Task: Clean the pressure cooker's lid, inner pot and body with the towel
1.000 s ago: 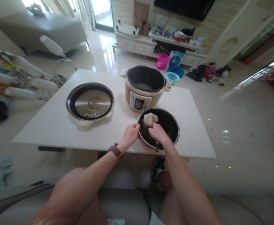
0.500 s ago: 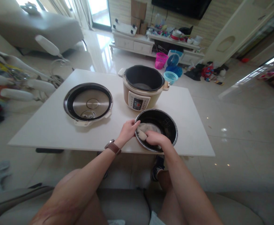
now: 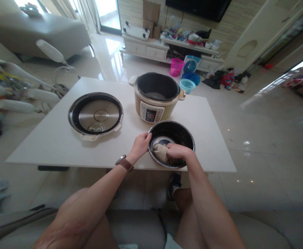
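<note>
A black inner pot (image 3: 185,133) stands near the front edge of the white table (image 3: 50,138). My left hand (image 3: 140,145), with a brown watch on the wrist, grips the pot's left rim. Inside the pot, my right hand (image 3: 177,151) is closed on a pale cloth (image 3: 160,152) pressed against the near inner wall. Behind the pot stands the beige cooker body (image 3: 155,95), open and empty. Its round lid (image 3: 95,116) lies upside down on the table to the left.
Past the table, pink and blue baskets (image 3: 176,66) stand on the glossy floor in front of a low white cabinet (image 3: 151,52). White rods and clutter fill the left side. My knees and a grey sofa edge lie below.
The cloth was up at the pot's far left rim. My right hand has swept it down to the near inner wall. The left hand has stayed on the rim.
</note>
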A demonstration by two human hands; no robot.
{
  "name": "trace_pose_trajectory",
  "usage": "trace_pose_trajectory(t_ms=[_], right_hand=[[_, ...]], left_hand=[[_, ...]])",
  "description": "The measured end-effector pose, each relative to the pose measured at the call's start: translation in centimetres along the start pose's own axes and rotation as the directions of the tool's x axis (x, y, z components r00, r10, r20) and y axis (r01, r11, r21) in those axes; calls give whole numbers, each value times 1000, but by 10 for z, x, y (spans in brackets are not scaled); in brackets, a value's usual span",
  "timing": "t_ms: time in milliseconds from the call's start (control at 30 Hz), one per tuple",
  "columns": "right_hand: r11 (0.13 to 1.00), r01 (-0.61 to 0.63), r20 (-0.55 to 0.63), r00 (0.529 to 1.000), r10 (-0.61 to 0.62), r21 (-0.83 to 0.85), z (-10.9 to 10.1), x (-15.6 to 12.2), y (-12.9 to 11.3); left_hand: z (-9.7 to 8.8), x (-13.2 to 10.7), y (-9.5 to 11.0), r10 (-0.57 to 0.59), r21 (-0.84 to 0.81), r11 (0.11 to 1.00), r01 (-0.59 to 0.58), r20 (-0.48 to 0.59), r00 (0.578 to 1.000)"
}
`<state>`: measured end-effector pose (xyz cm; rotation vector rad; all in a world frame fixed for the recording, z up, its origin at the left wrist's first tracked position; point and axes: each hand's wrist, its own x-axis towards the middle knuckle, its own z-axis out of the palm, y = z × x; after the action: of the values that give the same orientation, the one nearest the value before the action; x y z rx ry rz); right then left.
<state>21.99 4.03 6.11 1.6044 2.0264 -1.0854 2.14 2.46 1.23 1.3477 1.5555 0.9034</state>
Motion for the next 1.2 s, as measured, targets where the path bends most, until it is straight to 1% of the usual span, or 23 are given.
trace_pose_trajectory(t_ms=[100,233,300,367,400,467,533,600,667,733,767,867,967,1067,1133,1200], right_hand=[[999,13,54,998,-15,36,-4,-3,1],[993,103,32,994,-105,60,1,1,-8],[981,161,11,986,-163,108,6,7,-11],[949,204,-66,979,-193,240,12,13,-14],[921,211,-123,976,-180,327,15,16,-15],[857,206,-215,970,-115,472,19,19,-15],[829,209,-237,967,-95,518,19,18,-14],[859,216,-175,973,-150,465,14,13,-11],[907,201,-55,979,-194,370,6,6,-5],[953,143,50,986,-162,268,-1,-1,2],[969,108,73,989,-127,224,-3,-3,5],[989,29,62,997,-39,142,-6,-6,11],[994,10,22,1000,-12,104,-5,-4,14],[999,-10,-36,999,11,46,-6,-3,15],[1000,-10,-51,999,11,19,-7,-3,16],[998,38,-33,999,-36,52,-6,-2,15]], left_hand=[[0,0,1,8,12,1000,-8,-4,1000],[1,0,3,22,69,997,-20,-34,999],[2,0,4,40,106,994,-34,-53,998],[2,1,4,55,129,991,-47,-64,996],[3,1,3,60,131,990,-51,-66,996],[3,2,3,63,127,990,-54,-70,996],[3,1,2,68,121,991,-59,-71,995],[3,1,1,67,114,992,-59,-68,995],[2,0,1,56,104,993,-49,-60,997],[1,0,2,39,95,995,-34,-50,998],[1,-1,2,30,89,996,-26,-44,999],[2,-3,3,2,57,998,0,-39,999],[5,-8,2,-36,12,999,37,-58,998],[12,-17,-2,-77,-72,995,72,-74,994],[18,-22,-7,-98,-149,985,84,-89,991],[24,-27,-10,-120,-235,967,94,-98,988]])
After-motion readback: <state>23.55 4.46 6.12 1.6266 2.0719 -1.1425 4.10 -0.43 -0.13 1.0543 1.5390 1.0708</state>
